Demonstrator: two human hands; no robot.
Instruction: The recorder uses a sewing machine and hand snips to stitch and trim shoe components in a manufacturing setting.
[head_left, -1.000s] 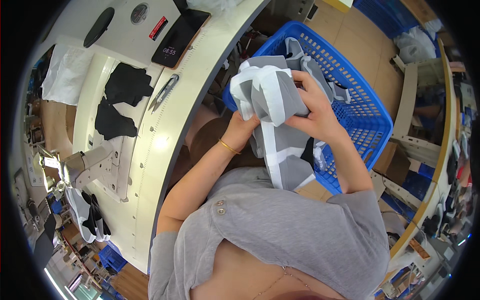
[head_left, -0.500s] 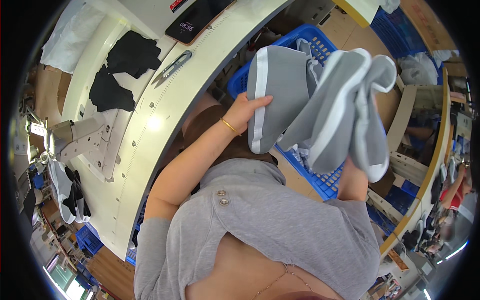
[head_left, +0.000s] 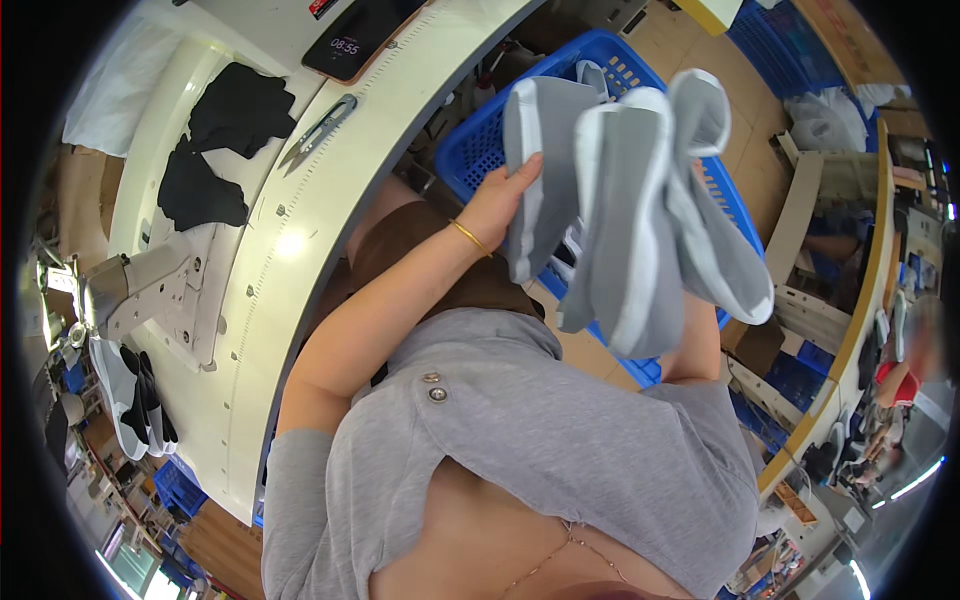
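Note:
My left hand [head_left: 500,205] grips a grey fabric piece with a white edge band [head_left: 550,170], thumb on its near face and the other fingers behind it. Beside it, a bunch of similar grey, white-edged pieces [head_left: 630,220] hangs fanned out, looking like shoe uppers. My right forearm [head_left: 697,340] rises behind this bunch and holds it up. The fabric covers nearly all of my right hand, so its fingers hardly show. Beneath the pieces stands a blue plastic basket [head_left: 465,160] with more grey and white fabric in it.
To the left curves a white worktable [head_left: 255,330] bearing thread snips [head_left: 318,133], a phone [head_left: 362,38] and black fabric pieces [head_left: 240,108]. A metal machine arm [head_left: 150,290] sits on it. On the right is a yellow-edged table [head_left: 835,370]; a blue crate [head_left: 770,55] stands at the far right.
The piece in my left hand has turned narrower to view and come nearer the bunch. The bunch has shifted left and spread differently. The table and basket sit slightly further left in view.

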